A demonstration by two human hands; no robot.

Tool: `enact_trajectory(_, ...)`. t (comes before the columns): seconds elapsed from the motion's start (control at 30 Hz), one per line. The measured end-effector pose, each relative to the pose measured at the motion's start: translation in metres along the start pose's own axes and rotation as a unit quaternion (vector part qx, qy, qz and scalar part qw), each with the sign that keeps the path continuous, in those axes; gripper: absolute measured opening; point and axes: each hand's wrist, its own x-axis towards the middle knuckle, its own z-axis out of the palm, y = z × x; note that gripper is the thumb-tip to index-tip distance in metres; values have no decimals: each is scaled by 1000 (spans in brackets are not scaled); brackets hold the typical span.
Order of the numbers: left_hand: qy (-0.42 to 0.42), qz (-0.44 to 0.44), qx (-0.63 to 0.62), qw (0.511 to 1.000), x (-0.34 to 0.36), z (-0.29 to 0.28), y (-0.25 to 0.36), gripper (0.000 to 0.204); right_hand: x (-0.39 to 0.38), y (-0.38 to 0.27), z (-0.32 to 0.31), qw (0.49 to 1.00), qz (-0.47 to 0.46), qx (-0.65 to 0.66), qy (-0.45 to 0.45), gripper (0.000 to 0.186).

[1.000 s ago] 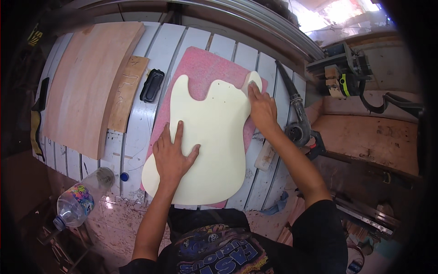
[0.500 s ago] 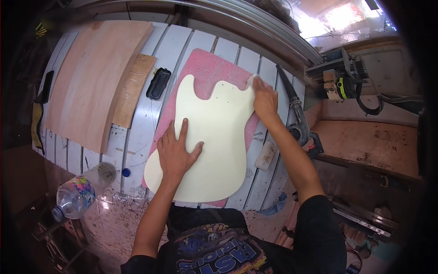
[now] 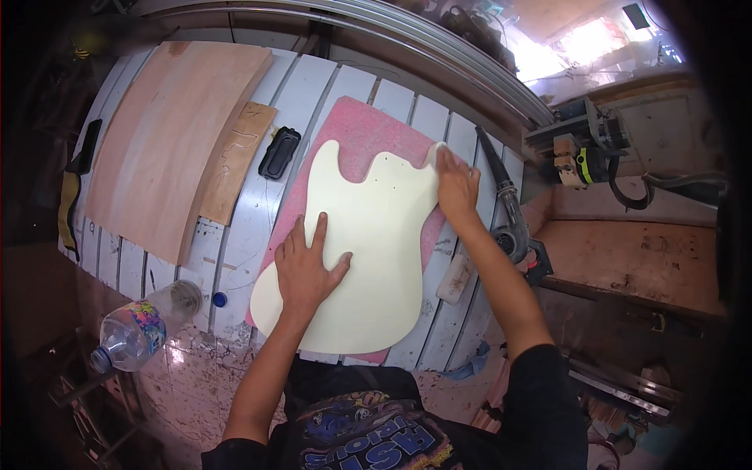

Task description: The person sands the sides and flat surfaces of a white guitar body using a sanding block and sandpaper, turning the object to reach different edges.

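A cream-white electric guitar body (image 3: pixel 364 258) lies flat on a pink mat (image 3: pixel 356 129) on the slatted table, its two horns pointing away from me. Palm down on its left side, my left hand (image 3: pixel 307 266) is open, thumb and fingers spread. My right hand (image 3: pixel 458 186) is closed over the edge at the right horn, fingers bent together against it. Whatever may be under those fingers is hidden. Several small dark holes show near the neck end of the body. A pale block (image 3: pixel 454 278) lies just right of the mat.
A large wooden board (image 3: pixel 176 141) and a thin wood piece (image 3: pixel 237 160) cover the table's left side. Near them are a black tray (image 3: pixel 280 153), a clear plastic bottle (image 3: pixel 145 329) and a blue cap (image 3: pixel 220 299). A blower (image 3: pixel 509 227) lies at the right edge.
The whole view has shifted slightly, so the table sits a little lower. My left hand stays on the same part of the guitar body; my right hand remains at the right horn, fingers slightly shifted.
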Motion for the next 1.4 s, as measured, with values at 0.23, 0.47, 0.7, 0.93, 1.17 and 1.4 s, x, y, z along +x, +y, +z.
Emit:
enact_trajectory(0.23,8,3,9,1000,2,0,1,88,5,0,-9,999,-28,-2,25,56)
enact_trajectory(0.47,11,7,12,1000,-2,1,-1,88,-19,-3,24,998,-10,-35,57,54)
enact_trajectory(0.7,10,-4,14,1000,-1,4,0,88,22,3,11,999,18,-32,26,47)
enact_trajectory(0.93,18,3,0,1000,1,4,2,88,-8,30,34,990,119,27,-72,26)
enact_trajectory(1.17,1,-3,1,1000,1,2,4,88,-3,44,52,975,19,130,180,45)
enact_trajectory(1.4,5,-10,12,1000,-2,0,-1,86,-16,5,33,996,-35,-39,78,58)
